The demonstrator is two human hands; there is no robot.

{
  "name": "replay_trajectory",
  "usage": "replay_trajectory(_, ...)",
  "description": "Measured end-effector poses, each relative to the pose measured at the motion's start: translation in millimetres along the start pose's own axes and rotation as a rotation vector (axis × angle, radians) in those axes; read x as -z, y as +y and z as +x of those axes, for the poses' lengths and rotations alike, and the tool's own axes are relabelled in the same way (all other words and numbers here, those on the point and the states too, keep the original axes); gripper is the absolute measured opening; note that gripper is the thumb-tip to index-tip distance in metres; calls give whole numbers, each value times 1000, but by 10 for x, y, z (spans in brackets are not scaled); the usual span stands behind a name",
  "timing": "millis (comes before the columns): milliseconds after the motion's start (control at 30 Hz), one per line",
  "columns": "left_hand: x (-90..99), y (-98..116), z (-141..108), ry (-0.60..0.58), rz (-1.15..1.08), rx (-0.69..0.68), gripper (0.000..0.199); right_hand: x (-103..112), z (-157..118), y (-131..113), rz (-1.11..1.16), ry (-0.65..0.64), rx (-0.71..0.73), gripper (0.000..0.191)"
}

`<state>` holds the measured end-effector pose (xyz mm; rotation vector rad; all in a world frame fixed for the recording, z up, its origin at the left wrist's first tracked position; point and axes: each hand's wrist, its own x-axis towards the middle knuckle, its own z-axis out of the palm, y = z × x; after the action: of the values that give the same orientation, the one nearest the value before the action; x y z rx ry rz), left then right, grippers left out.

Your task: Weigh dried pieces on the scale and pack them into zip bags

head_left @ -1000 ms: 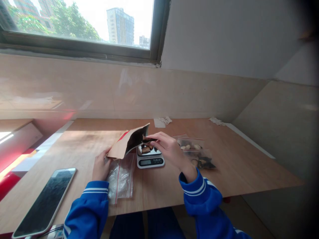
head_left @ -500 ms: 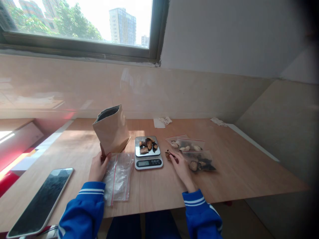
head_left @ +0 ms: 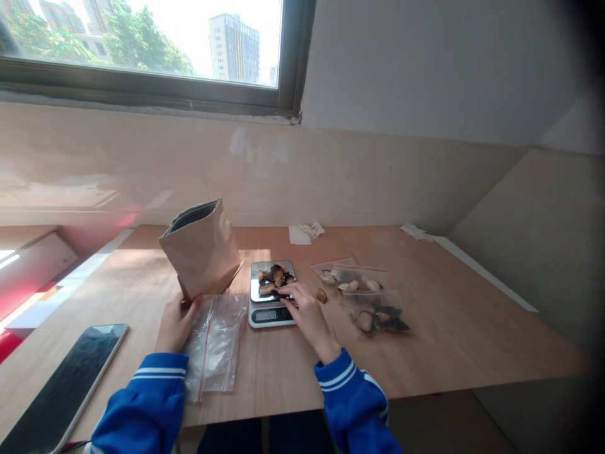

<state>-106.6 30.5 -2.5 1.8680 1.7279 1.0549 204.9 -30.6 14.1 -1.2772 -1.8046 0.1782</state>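
The left hand (head_left: pixel 177 325) is closed around the bottom corner of a kraft paper pouch (head_left: pixel 201 249), which stands tilted just left of and behind a digital kitchen scale (head_left: pixel 271 317). The pouch is matte brown outside, with a dark lining showing at its open, gusseted mouth. The right hand (head_left: pixel 309 318) is partly curled, and its fingers (head_left: pixel 288 291) reach over the front right edge of the scale's shiny metal pan. A dark piece sits at the fingertips, but whether the hand has hold of it cannot be told. On the pan lies a heap of shrivelled dried pieces (head_left: pixel 273 279), dark and tan with rough, curled edges, about six or seven, though they overlap too much for an exact count. One loose dried piece (head_left: pixel 322 295) rests on the bench (head_left: pixel 425 353) just right of the scale. Further right lie two clear zip bags (head_left: pixel 373 312) holding more pieces, overlapping each other, with a possible third edge behind them. Just in front and left of the scale is one flat, crumpled zip bag (head_left: pixel 212 347) with a red stripe, apparently empty. Well left of the scale lies a smartphone (head_left: pixel 61 394) with a glossy black screen, and two crumpled paper scraps (head_left: pixel 302 233) lie beyond it.
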Motion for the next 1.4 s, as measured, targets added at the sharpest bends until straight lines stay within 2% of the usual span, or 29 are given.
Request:
replay_trajectory(133,14,49,-14,10,21,13,50,-96,27,8,-137,-23,46,22)
replay_trajectory(233,14,67,-21,3,24,13,49,-72,-13,-1,-216,6,54,28)
replay_trajectory(367,-5,53,-24,52,-27,-12,50,50,-170,97,-235,120,-43,35)
replay_trajectory(467,-14,36,-36,179,-43,-73,56,156,-341,291,-262,214,-166,36)
replay_trajectory(567,-4,42,-70,342,-70,-168,58,220,-492,489,-283,209,-241,38)
replay_trajectory(667,17,87,-121,538,-81,-254,50,224,-566,596,-289,169,-255,39)
replay_trajectory(767,38,139,-162,768,-29,-334,37,208,-571,615,-271,151,-245,36)
replay_trajectory(833,56,154,-175,879,16,-397,27,206,-563,607,-256,165,-258,31)
replay_trajectory(933,99,149,-190,944,99,-451,14,210,-557,593,-238,194,-288,26)
replay_trajectory(1033,151,175,-246,925,183,-466,5,209,-554,582,-156,213,-295,25)
replay_trajectory(1167,203,359,-361,881,233,-378,4,206,-538,553,-84,245,-297,23)
replay_trajectory(1233,226,484,-367,914,174,-309,10,211,-525,530,-79,264,-292,22)
replay_trajectory(1300,254,587,-314,948,13,-224,15,220,-513,506,-71,285,-285,21)
replay_trajectory(1400,294,666,-180,871,-285,-39,11,231,-504,484,-59,294,-285,20)
